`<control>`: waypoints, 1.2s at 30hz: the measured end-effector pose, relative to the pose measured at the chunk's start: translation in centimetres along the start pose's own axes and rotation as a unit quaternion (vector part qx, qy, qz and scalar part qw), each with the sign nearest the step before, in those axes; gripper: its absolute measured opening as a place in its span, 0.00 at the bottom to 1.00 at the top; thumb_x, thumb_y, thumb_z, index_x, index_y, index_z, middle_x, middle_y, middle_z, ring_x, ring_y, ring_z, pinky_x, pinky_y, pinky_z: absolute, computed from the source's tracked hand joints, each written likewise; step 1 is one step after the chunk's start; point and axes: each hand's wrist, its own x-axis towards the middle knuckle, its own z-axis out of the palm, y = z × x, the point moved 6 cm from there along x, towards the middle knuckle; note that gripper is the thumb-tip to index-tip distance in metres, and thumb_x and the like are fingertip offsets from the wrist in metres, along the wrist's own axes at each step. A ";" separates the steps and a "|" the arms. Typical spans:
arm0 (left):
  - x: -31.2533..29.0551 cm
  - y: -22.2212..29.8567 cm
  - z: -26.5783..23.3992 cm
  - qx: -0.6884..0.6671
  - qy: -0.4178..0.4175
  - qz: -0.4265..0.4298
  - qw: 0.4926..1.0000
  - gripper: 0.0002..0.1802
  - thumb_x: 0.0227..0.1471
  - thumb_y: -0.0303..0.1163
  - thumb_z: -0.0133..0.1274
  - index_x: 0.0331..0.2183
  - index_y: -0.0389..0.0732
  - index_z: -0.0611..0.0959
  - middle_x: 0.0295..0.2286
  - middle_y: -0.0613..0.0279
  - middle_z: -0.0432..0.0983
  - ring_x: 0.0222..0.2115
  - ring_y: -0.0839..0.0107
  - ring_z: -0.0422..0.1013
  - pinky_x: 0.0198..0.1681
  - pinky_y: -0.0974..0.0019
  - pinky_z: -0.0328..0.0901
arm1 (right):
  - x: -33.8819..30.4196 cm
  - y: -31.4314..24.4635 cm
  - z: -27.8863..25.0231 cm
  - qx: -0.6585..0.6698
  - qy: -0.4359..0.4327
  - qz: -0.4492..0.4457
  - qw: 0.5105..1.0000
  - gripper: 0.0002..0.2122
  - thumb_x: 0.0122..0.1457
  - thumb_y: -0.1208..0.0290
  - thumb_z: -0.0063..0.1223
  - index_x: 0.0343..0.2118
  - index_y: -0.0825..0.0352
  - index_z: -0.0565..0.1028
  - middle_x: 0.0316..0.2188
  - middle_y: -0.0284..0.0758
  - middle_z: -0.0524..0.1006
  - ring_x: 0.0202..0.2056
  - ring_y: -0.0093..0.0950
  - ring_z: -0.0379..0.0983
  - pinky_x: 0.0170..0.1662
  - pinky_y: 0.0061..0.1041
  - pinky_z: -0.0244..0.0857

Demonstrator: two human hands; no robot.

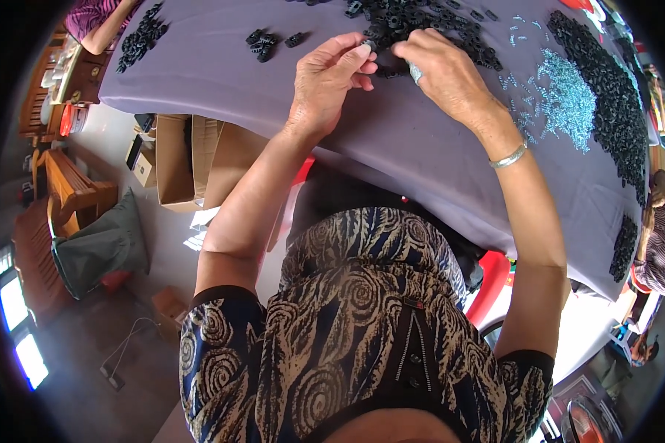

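My left hand (326, 83) is raised over the table's near side, thumb and fingers pinched together. Something small and dark seems to sit at its fingertips, too small to name. Close beside it on the right, my right hand (451, 81) has its fingers curled in, with a pale silvery-blue patch showing at one finger. What those fingers hold, if anything, is hidden. Just beyond both hands lies a heap of small black plastic pieces (451, 26). To the right is a pile of tiny light-blue coiled pieces (565, 96).
A purple-grey cloth (222, 70) covers the table. Black pieces (602, 92) form a long heap on the right; smaller groups (261, 46) lie left. An open cardboard box (177, 162) stands on the floor. One person's arm (107, 29) shows far left, another person (659, 244) far right.
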 end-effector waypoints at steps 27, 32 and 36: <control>-1.9 -1.6 3.4 0.036 -0.084 -0.041 0.995 0.12 0.53 0.26 0.50 0.40 0.33 0.75 0.32 0.56 0.76 0.30 0.72 0.73 0.29 0.70 0.69 | -2.6 0.9 -0.8 0.491 0.137 0.291 0.810 0.06 0.51 0.81 0.53 0.32 0.68 0.77 0.26 0.28 0.77 0.28 0.14 0.71 0.31 0.14 0.67; -2.0 -1.6 3.4 0.057 -0.076 -0.019 0.995 0.11 0.53 0.26 0.51 0.39 0.33 0.76 0.31 0.57 0.76 0.30 0.72 0.73 0.29 0.71 0.69 | -2.6 0.9 -1.2 0.420 0.135 0.286 0.850 0.06 0.50 0.81 0.54 0.32 0.66 0.77 0.26 0.27 0.78 0.28 0.14 0.72 0.33 0.15 0.67; -2.1 -1.4 3.5 0.050 -0.061 0.013 0.997 0.07 0.51 0.22 0.50 0.35 0.31 0.77 0.30 0.59 0.75 0.27 0.74 0.73 0.26 0.72 0.70 | -2.6 0.8 -0.7 0.450 0.130 0.280 0.838 0.06 0.50 0.81 0.53 0.32 0.66 0.77 0.27 0.27 0.78 0.28 0.14 0.71 0.33 0.15 0.67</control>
